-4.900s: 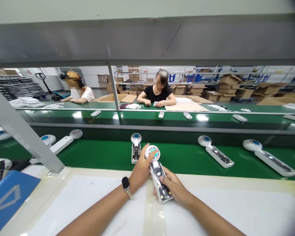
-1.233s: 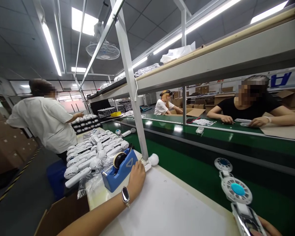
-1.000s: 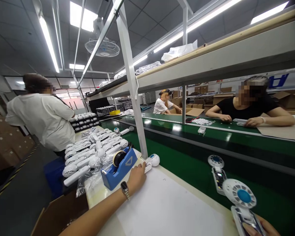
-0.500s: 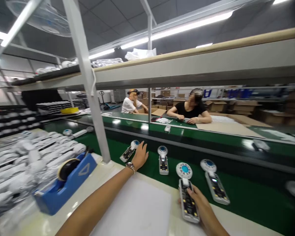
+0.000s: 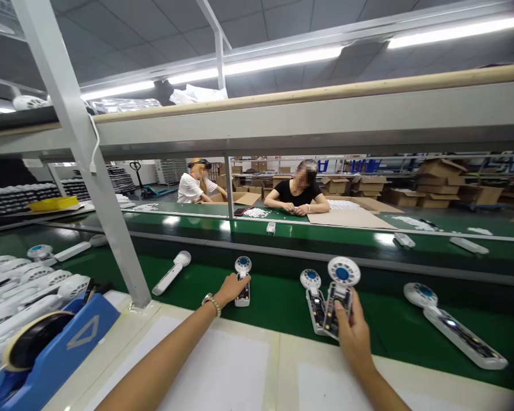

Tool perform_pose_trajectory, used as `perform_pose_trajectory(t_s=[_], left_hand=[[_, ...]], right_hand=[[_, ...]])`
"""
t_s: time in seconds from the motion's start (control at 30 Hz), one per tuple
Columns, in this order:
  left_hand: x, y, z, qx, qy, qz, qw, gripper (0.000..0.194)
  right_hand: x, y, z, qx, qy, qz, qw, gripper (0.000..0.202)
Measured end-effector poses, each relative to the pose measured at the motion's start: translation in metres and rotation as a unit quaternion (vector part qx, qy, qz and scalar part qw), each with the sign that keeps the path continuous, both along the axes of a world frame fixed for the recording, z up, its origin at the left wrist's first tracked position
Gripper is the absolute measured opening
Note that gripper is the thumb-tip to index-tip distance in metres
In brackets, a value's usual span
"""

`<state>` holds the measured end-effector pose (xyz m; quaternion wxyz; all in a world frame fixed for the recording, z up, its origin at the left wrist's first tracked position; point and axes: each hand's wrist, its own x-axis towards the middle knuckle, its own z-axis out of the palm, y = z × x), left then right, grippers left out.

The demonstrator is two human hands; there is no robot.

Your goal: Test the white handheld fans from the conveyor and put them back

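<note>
My left hand (image 5: 229,290) reaches across the belt with its fingers bent over the handle of a small white handheld device (image 5: 243,264), which lies on the green belt. This device has a round vented head with a blue centre and an uncovered handle showing circuitry. In my right hand (image 5: 354,325), thumb on top, I hold a similar handheld device (image 5: 344,272) raised and tilted, its open side facing me. Partly behind it lies another open device (image 5: 311,279). Further right rests one with a lit spot (image 5: 465,337). On the left a device (image 5: 171,274) lies white side up.
A blue tape dispenser (image 5: 64,348) and a pile of white devices (image 5: 21,285) stand at left. A metal post (image 5: 96,188) rises nearby, below a long overhead shelf (image 5: 282,123). Two people (image 5: 297,194) sit across the line beside cardboard boxes.
My view has swung right. My left hand has moved from the left device to the one beside it; the left device now shows its white side. My right hand has lifted its device forward.
</note>
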<state>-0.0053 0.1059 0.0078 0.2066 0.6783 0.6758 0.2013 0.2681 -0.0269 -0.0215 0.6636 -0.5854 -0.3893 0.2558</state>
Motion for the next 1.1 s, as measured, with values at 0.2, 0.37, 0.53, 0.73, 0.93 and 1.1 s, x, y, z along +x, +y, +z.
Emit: perform_pose_trajectory(t_s=[0.2, 0.37, 0.53, 0.73, 0.93, 1.1], left_hand=[[-0.004, -0.001, -0.002, -0.029, -0.093, 0.042, 0.994, 0.035], [-0.017, -0.016, 0.004, -0.097, -0.268, 0.006, 0.959, 0.023], [-0.02, -0.049, -0.004, -0.118, -0.446, -0.035, 0.887, 0.035], [-0.012, -0.068, -0.007, -0.138, -0.548, -0.07, 0.822, 0.041], [0.003, -0.083, -0.004, -0.168, -0.635, -0.09, 0.748, 0.042], [0.012, -0.091, -0.013, -0.191, -0.602, -0.137, 0.763, 0.045]], right_hand=[[0.071, 0.02, -0.012, -0.151, -0.219, -0.066, 0.962, 0.065], [0.049, 0.018, -0.008, -0.045, -0.327, -0.068, 0.942, 0.05], [-0.041, 0.024, 0.0, -0.131, -0.297, 0.06, 0.944, 0.05], [-0.086, 0.047, 0.0, -0.181, -0.214, 0.097, 0.955, 0.054], [-0.083, 0.019, 0.006, -0.108, 0.058, 0.197, 0.973, 0.044], [-0.09, -0.003, 0.01, -0.1, 0.235, 0.234, 0.938, 0.077]])
